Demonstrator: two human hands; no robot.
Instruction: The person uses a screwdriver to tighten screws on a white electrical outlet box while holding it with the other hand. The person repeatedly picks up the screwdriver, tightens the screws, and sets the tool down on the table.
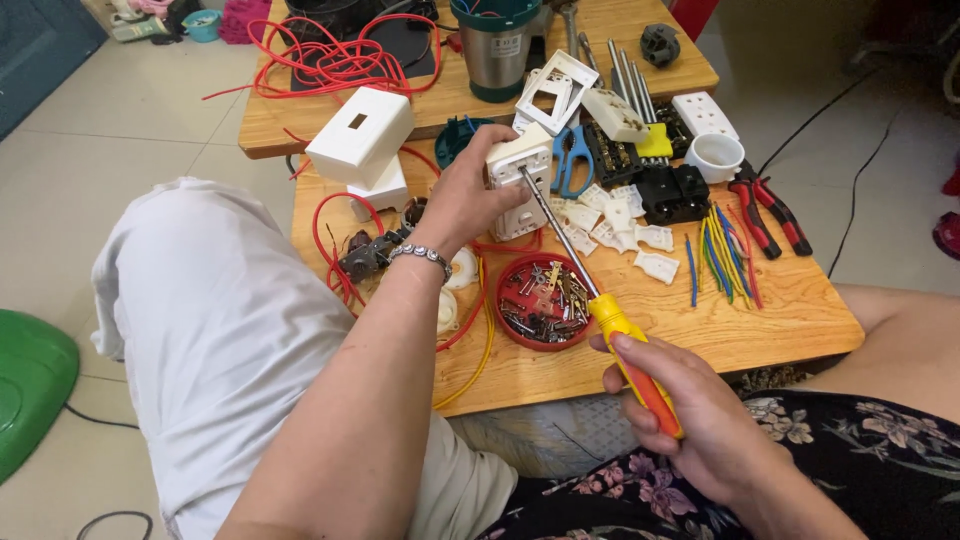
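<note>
My left hand (462, 198) grips a white plastic socket box (520, 180) and holds it up over a low wooden table (780, 310). A bead bracelet (420, 255) sits on that wrist. My right hand (690, 420) is closed round the yellow and orange handle of a long screwdriver (620, 335). Its metal shaft runs up and left, and the tip touches the face of the socket box. Just below the box stands a red round dish (545, 300) full of small screws and metal contacts.
White plastic covers (625, 225), short coloured wire pieces (722, 262), red-handled pliers (768, 215), blue-handled pliers (573, 160) and black socket cores (670, 190) lie on the table. Red wire coils (340, 60), a white box (360, 135) and a steel cup (496, 50) stand further back.
</note>
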